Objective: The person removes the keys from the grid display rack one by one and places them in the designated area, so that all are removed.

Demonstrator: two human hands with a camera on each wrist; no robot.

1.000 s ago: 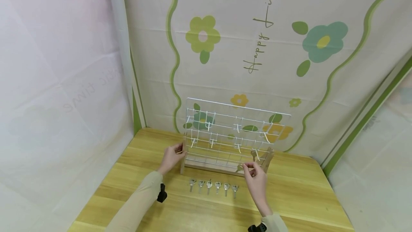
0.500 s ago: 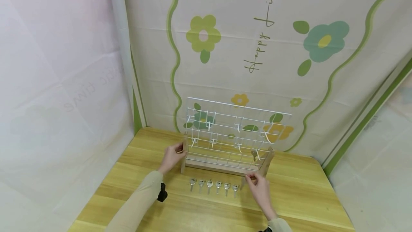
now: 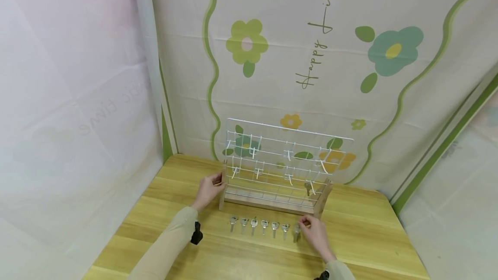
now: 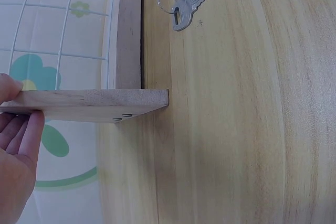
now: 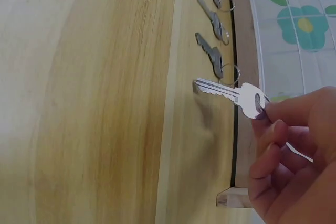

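Between thumb and fingertips my right hand point(image 3: 316, 233) pinches a silver key point(image 5: 231, 96) by its head and ring. The blade points away from the fingers, its tip close over the table. This key is at the right end of a row of several silver keys point(image 3: 264, 226) lying in front of a white wire rack point(image 3: 272, 159) with wooden side supports. My left hand point(image 3: 207, 191) grips the rack's left wooden support point(image 4: 94, 100), thumb on one face and fingers on the other. Another key point(image 3: 308, 188) hangs on a lower right hook of the rack.
White hooks point(image 3: 289, 179) stick out from the wire grid in two rows. A wooden base bar point(image 3: 268, 203) runs along the rack's bottom. Behind the wooden table point(image 3: 186, 254) hangs a flowered curtain point(image 3: 272, 77), with pale cloth at both sides.
My right hand has come down and toward me from the rack's lower right, bringing the key to the end of the row. My left hand keeps its grip on the support.
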